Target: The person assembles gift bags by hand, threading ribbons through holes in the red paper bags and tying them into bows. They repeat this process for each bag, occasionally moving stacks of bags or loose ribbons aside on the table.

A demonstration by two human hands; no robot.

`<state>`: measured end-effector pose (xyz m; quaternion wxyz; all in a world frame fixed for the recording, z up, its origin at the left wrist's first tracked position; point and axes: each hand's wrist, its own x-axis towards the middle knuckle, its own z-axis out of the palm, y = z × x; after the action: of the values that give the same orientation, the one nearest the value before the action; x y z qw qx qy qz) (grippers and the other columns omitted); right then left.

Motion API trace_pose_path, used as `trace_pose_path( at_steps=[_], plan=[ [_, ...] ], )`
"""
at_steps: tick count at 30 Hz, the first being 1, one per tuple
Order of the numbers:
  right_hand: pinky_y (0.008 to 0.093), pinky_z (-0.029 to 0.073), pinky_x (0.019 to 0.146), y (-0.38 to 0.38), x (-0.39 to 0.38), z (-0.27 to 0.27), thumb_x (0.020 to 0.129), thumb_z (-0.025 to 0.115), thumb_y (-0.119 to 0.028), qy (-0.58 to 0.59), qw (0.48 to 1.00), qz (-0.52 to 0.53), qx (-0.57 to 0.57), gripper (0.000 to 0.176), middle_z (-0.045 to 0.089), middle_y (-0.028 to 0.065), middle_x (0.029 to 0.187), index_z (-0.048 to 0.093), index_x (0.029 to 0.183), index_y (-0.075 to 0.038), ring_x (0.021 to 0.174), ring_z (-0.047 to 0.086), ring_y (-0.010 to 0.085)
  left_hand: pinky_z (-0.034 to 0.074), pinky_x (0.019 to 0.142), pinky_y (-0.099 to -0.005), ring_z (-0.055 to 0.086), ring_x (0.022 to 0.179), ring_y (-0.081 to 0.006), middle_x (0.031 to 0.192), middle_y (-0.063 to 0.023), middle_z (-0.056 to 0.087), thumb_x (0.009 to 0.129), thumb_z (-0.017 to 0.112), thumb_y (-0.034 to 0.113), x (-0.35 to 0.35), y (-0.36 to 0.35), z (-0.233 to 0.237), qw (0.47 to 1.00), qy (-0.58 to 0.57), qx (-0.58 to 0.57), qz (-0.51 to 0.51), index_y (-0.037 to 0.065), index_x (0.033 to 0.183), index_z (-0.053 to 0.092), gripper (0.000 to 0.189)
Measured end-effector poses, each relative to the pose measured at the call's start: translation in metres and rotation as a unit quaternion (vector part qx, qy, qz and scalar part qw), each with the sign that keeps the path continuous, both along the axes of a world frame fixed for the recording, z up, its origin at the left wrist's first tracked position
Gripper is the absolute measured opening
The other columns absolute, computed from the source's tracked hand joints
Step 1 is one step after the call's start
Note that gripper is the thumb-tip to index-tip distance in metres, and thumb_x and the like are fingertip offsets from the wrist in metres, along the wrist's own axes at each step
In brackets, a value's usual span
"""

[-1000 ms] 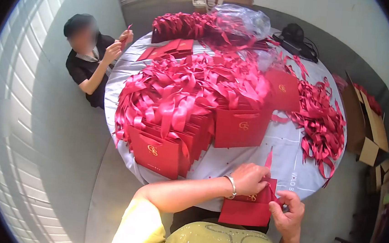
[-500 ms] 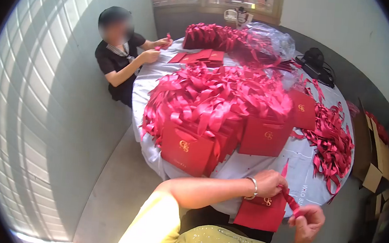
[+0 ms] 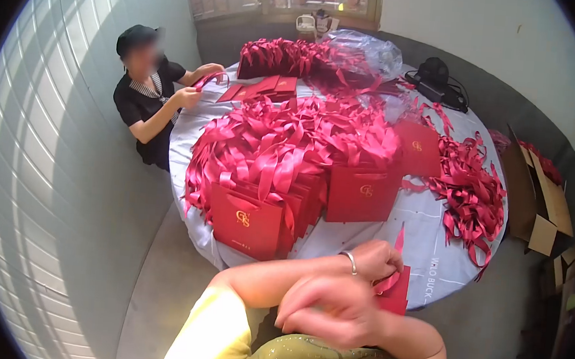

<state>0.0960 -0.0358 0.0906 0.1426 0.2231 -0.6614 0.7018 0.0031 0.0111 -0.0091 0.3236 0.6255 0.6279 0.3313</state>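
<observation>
My left hand [image 3: 381,260], with a bracelet at the wrist, is closed on a red ribbon [image 3: 399,241] at the top of a small red paper gift bag [image 3: 394,297] at the table's near edge. One ribbon end sticks up beyond the fingers, and another part loops down over the bag. In front of my body, my right hand [image 3: 331,310] is smeared by motion with its fingers curled; whether anything is in them is hidden. Its forearm covers part of the bag. Rows of red gift bags [image 3: 247,222] with ribbon handles stand beyond my hands.
A loose heap of red ribbons [image 3: 472,194] lies along the table's right side. Across the round table [image 3: 423,258], a person [image 3: 149,94] handles a red ribbon beside flat bags [image 3: 261,90]. Clear plastic [image 3: 365,50], a black device [image 3: 437,83] and open cartons [image 3: 542,199] are farther off.
My right hand has swung left, from beside the bag to in front of my body. The left hand stays at the bag. The view has shifted, and the other person's hands have moved.
</observation>
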Motion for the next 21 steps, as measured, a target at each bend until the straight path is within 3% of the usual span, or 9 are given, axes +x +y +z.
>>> trace_pose_path(
  at_steps=[3, 5, 6, 9, 10, 13, 15, 20, 21],
  plan=[
    [0.0244, 0.048, 0.067, -0.032, 0.002, -0.065, 0.096, 0.063, -0.014, -0.238, 0.944, 0.186, 0.136, 0.013, 0.063, -0.0002, 0.086, 0.065, 0.099, -0.001, 0.080, 0.057, 0.0048, 0.053, 0.072, -0.0394, 0.069, 0.076, -0.0294, 0.082, -0.0146, 0.072, 0.081, 0.062, 0.011, 0.001, -0.002, 0.005, 1.000, -0.020, 0.000, 0.000, 0.009, 0.094, 0.076, 0.019],
    [0.0239, 0.049, 0.074, -0.063, 0.000, -0.109, 0.097, 0.062, -0.018, -0.332, 0.922, 0.199, -0.002, 0.019, 0.062, -0.0022, 0.095, 0.061, 0.109, -0.003, 0.085, 0.057, 0.0057, 0.053, 0.070, -0.0384, 0.069, 0.072, -0.0279, 0.080, -0.0138, 0.072, 0.084, 0.062, 0.012, -0.003, -0.001, 0.001, 1.000, -0.010, -0.020, -0.004, 0.008, 0.096, 0.075, 0.018],
    [0.0252, 0.049, 0.075, -0.069, -0.002, -0.117, 0.093, 0.062, -0.021, -0.449, 0.864, 0.213, -0.086, 0.024, 0.064, -0.0011, 0.094, 0.060, 0.110, -0.003, 0.082, 0.058, 0.0079, 0.053, 0.069, -0.0380, 0.068, 0.070, -0.0269, 0.079, -0.0138, 0.071, 0.084, 0.062, 0.012, -0.003, 0.000, -0.006, 1.000, 0.003, 0.030, 0.002, 0.008, 0.096, 0.075, 0.018],
    [0.0310, 0.045, 0.097, -0.088, -0.015, -0.147, 0.089, 0.062, -0.019, -0.456, 0.824, 0.213, -0.260, 0.039, 0.068, 0.0078, 0.113, 0.060, 0.123, -0.002, 0.106, 0.060, 0.0132, 0.053, 0.068, -0.0381, 0.068, 0.071, -0.0284, 0.080, -0.0139, 0.071, 0.085, 0.062, 0.013, 0.001, 0.000, -0.006, 0.999, 0.006, 0.032, 0.007, 0.009, 0.096, 0.075, 0.017],
    [0.0310, 0.045, 0.097, -0.094, -0.017, -0.160, 0.089, 0.062, -0.019, -0.455, 0.824, 0.209, -0.266, 0.039, 0.068, 0.0078, 0.113, 0.060, 0.123, -0.002, 0.106, 0.060, 0.0132, 0.053, 0.070, -0.0384, 0.069, 0.073, -0.0301, 0.081, -0.0139, 0.072, 0.085, 0.063, 0.013, 0.001, -0.001, 0.002, 1.000, 0.001, -0.005, 0.006, 0.010, 0.096, 0.075, 0.017],
    [0.0362, 0.045, 0.099, -0.111, -0.029, -0.196, 0.083, 0.059, -0.010, -0.443, 0.708, 0.297, -0.463, 0.037, 0.069, 0.0103, 0.112, 0.062, 0.118, 0.004, 0.104, 0.064, 0.0194, 0.053, 0.068, -0.0392, 0.068, 0.068, -0.0272, 0.077, -0.0142, 0.071, 0.084, 0.063, 0.013, 0.001, 0.003, -0.019, 0.995, 0.032, 0.091, 0.007, 0.010, 0.096, 0.076, 0.017],
    [0.0381, 0.044, 0.102, -0.112, -0.032, -0.200, 0.083, 0.061, -0.013, -0.444, 0.644, 0.390, -0.486, 0.039, 0.069, 0.0115, 0.114, 0.062, 0.118, 0.002, 0.105, 0.064, 0.0218, 0.053, 0.067, -0.0388, 0.069, 0.065, -0.0250, 0.074, -0.0135, 0.070, 0.084, 0.062, 0.013, 0.000, 0.003, -0.010, 0.997, 0.031, 0.063, 0.001, 0.011, 0.095, 0.076, 0.018],
    [0.0359, 0.046, 0.099, -0.104, -0.021, -0.195, 0.086, 0.061, -0.022, -0.468, 0.595, 0.454, -0.469, 0.042, 0.068, 0.0115, 0.117, 0.061, 0.122, -0.001, 0.108, 0.064, 0.0227, 0.053, 0.067, -0.0397, 0.069, 0.067, -0.0268, 0.073, -0.0132, 0.070, 0.082, 0.061, 0.012, 0.000, 0.005, -0.009, 0.999, 0.002, 0.038, -0.007, 0.010, 0.093, 0.076, 0.018],
    [0.0361, 0.046, 0.099, -0.106, -0.024, -0.213, 0.087, 0.061, -0.023, -0.421, 0.524, 0.543, -0.504, 0.043, 0.068, 0.0120, 0.119, 0.061, 0.123, -0.001, 0.109, 0.063, 0.0231, 0.053, 0.067, -0.0397, 0.069, 0.067, -0.0268, 0.073, -0.0132, 0.070, 0.082, 0.061, 0.012, 0.000, 0.007, -0.012, 0.999, -0.002, 0.040, 0.002, 0.010, 0.093, 0.076, 0.018]
  ],
)
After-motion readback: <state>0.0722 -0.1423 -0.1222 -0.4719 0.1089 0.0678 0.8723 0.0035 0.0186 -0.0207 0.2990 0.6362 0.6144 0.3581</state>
